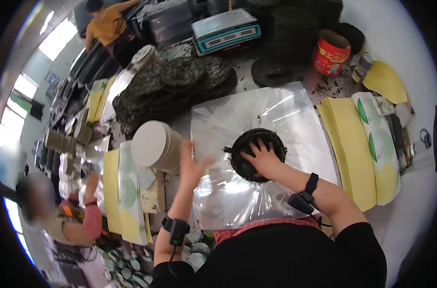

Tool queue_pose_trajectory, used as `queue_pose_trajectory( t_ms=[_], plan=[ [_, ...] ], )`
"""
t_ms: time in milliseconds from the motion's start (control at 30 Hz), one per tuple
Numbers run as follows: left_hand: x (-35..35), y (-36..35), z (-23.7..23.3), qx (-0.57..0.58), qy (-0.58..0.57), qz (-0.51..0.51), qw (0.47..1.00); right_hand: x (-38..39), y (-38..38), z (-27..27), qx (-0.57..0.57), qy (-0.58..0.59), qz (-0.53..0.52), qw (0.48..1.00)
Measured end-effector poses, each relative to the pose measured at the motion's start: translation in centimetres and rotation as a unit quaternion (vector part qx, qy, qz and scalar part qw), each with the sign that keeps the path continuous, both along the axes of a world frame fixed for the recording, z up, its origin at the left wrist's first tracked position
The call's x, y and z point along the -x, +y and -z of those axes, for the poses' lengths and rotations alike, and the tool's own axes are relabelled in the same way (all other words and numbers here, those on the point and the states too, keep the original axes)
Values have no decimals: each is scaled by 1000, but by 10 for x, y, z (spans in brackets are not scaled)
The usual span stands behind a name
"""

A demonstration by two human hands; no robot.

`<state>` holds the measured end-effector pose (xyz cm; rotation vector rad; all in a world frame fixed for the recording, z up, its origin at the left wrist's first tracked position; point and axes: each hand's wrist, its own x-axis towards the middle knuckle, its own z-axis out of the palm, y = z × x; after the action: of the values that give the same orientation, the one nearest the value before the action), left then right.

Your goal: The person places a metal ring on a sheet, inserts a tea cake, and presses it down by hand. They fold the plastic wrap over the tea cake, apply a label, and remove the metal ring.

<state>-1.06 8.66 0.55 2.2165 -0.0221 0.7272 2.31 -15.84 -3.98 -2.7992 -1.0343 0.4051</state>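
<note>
The left hand (pixel 194 165) is hovering, its grip open and empty. The right hand (pixel 262 157), grip spread flat, is pressing the round, dark, crumbly cake (pixel 254 136) lying mid-sheet on glossy, crinkled film (pixel 276 108). Pressing unevenly is risking flakes breaking off, or the cake sliding on slick plastic.

No text is legible: the red can (pixel 331 53) bears blurred pale markings, the white wrappers (pixel 379 144) carry green round emblems, and the scale's (pixel 226 30) front panel is too small to read.
</note>
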Motion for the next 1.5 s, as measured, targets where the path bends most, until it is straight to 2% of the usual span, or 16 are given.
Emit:
queue_pose_trajectory(
  t_ms=[100,200,300,433,500,533,633,700,767,800,900,1100,1233,1333,1433,1500],
  plan=[
    [94,1,18,99,387,166,902,0,0,-2,-21,-18,-8,1000],
    [124,12,-18,355,273,47,893,5,-3,-6,-41,-32,-12,999],
    [121,2,29,-159,221,46,961,4,-2,1,-43,-20,-6,999],
    [71,-96,10,-142,-51,282,947,-1,-4,6,-84,41,20,995],
    [35,-115,24,-103,20,341,934,-25,-31,12,-341,302,50,889],
    [23,-121,30,-94,86,362,923,-11,-38,-56,-439,516,185,712],
    [14,-132,28,-113,233,302,918,35,-85,-42,-500,260,124,817],
    [9,-132,43,-138,278,301,902,90,-111,-80,-84,-67,21,994],
    [6,-134,46,-167,313,301,885,54,-139,-102,104,94,162,977],
    [0,-137,45,-179,326,296,880,43,-157,-121,-154,-30,118,981],
    [7,-139,23,-132,360,294,876,68,-112,-179,-456,-15,-63,887],
    [-9,-132,6,-154,402,353,831,38,-142,-9,-54,155,-12,986],
    [-4,-140,9,-185,372,319,852,10,-86,-36,-499,105,95,855],
    [3,-129,51,-266,374,304,835,3,-36,-4,-327,-94,13,940],
    [32,-68,23,-13,47,329,943,-10,-29,1,-145,-75,-13,986],
    [29,-56,9,-17,6,92,996,-8,-14,0,-77,-73,-8,994]
  ],
)
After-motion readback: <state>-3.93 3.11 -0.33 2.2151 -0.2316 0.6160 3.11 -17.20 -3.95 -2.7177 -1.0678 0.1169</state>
